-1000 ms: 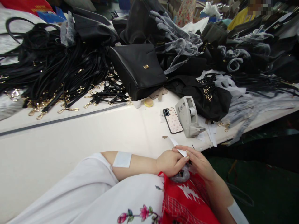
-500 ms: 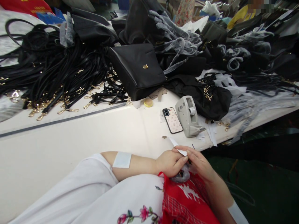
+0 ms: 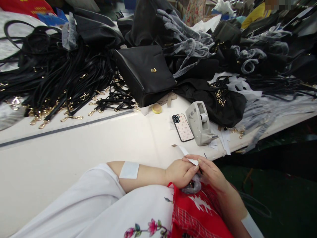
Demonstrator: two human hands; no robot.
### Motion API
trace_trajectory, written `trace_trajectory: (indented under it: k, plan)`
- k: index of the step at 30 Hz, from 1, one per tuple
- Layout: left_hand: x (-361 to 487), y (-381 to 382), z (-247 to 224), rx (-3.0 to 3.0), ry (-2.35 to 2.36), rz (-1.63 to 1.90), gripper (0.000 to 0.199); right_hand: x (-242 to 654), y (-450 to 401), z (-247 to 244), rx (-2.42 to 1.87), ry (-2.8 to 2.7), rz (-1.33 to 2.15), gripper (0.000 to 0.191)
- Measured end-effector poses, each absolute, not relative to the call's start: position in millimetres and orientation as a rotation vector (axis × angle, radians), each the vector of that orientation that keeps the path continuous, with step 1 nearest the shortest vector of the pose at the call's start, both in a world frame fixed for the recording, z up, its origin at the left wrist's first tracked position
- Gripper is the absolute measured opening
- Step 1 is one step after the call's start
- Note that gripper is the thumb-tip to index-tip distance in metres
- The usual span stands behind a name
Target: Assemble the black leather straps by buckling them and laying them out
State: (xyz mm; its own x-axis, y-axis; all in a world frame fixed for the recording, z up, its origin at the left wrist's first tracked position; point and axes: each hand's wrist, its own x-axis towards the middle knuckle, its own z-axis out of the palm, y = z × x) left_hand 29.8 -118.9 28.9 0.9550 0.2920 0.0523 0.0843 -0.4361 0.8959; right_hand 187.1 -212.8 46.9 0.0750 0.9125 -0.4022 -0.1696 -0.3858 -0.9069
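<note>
My left hand (image 3: 178,173) is closed at the table's front edge, its thumb pressed against the grey plastic-wrapped strap (image 3: 194,185) that coils just below. What its hidden fingers hold beyond that does not show. My right hand (image 3: 212,173) meets it from the right, with a white paper strip (image 3: 184,151) between thumb and fingers. The far end of that strip curls up and shows a brownish tip. A red cloth (image 3: 195,211) with white print lies on my lap, under both hands.
Beyond my hands are a phone (image 3: 183,128), a grey tape dispenser (image 3: 198,124) and a yellow round tape roll (image 3: 157,108). A black handbag (image 3: 148,71) stands behind them. Black straps with gold clasps (image 3: 54,79) heap on the left; wrapped straps (image 3: 255,119) hang over the right edge.
</note>
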Motion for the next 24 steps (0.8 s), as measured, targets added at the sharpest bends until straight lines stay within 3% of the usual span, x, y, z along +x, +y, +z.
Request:
trace_trajectory:
  k: [24]
  plan:
    - [30.2,-117.6,29.0,1.992,0.231,0.275,0.074,187.4,-213.1,47.7,-1.417,-0.766,1.497,0.043]
